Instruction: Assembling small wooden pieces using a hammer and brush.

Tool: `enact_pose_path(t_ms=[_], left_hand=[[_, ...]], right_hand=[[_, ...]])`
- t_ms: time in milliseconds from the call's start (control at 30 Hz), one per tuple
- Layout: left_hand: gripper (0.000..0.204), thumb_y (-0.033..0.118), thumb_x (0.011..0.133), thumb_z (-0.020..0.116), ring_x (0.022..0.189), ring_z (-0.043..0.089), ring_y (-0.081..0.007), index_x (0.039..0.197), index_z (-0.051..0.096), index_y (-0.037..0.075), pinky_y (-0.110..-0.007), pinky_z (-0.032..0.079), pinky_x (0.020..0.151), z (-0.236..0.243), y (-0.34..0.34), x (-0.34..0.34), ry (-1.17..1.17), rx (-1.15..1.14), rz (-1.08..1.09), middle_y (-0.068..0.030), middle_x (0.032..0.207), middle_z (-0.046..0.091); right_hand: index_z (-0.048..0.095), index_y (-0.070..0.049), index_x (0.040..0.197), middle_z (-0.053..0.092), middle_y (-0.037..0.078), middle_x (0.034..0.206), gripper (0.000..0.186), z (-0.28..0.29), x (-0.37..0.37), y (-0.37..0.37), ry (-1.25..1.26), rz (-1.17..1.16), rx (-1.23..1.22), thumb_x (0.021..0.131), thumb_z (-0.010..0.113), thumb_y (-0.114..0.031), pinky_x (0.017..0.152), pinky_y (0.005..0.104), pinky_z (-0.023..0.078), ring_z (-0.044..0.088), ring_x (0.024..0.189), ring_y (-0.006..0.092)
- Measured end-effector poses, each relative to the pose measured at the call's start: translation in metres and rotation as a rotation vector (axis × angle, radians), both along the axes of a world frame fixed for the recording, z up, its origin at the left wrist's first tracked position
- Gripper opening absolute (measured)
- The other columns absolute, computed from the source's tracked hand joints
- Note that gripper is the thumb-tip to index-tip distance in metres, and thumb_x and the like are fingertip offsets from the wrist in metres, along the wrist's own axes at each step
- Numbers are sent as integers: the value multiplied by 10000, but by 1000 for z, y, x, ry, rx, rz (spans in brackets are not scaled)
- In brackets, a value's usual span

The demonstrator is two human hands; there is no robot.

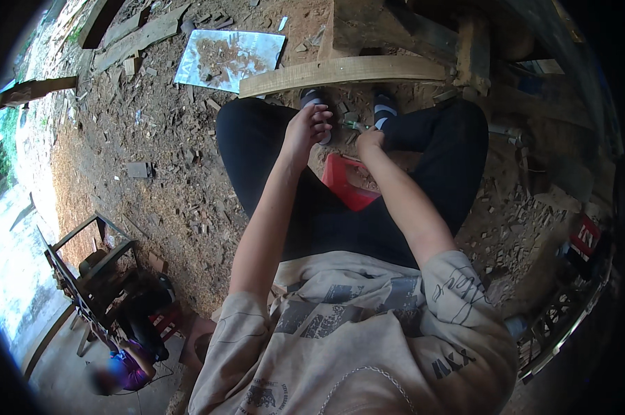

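Note:
I sit with bent knees, my left hand point(310, 129) raised between them with its fingers loosely curled; I cannot make out what, if anything, it holds. My right hand point(370, 140) grips a small green tool point(353, 126) that points left toward my left hand; its exact kind is too small to tell. Under me, between my legs, shows a red plastic stool point(341, 184). Beyond my sandalled feet lies a long pale wooden board point(341, 71).
A stained white sheet point(226, 61) and wood scraps lie on the dirt ground. A heavy wooden structure point(472, 53) stands at upper right, a red-and-black object point(581, 241) at right. At lower left, another person point(139, 321) works beside a dark wooden frame point(94, 228).

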State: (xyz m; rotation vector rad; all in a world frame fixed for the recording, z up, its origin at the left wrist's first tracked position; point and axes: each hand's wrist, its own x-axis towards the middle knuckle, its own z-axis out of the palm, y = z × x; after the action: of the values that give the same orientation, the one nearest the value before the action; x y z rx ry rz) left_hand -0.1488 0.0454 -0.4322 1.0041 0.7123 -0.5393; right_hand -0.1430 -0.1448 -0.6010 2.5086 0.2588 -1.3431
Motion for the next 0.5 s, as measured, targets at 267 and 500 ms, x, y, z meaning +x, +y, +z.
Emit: enact_pose_path(t_ms=[267,500], left_hand=[[349,355,1092,472,844,653,-121,1220,616,64,-281,515,799,10,0,-7,-101,7,-15,-11,1053,703],[346,349,1095,478,830,654,-120,1205,628,58,-283,520,791,-6,-2,-4,-103,51,-51,-18,1042,713]], right_hand=[[653,-69,1385,499,218,1519,408,5,-1,6,11,89,-84,1000,563,-169,727,497,581,629,1206,410],[711,-98,1297,577,146,1421,345,12,-4,3,0,123,-37,1018,532,-197,643,428,603,674,1139,340]])
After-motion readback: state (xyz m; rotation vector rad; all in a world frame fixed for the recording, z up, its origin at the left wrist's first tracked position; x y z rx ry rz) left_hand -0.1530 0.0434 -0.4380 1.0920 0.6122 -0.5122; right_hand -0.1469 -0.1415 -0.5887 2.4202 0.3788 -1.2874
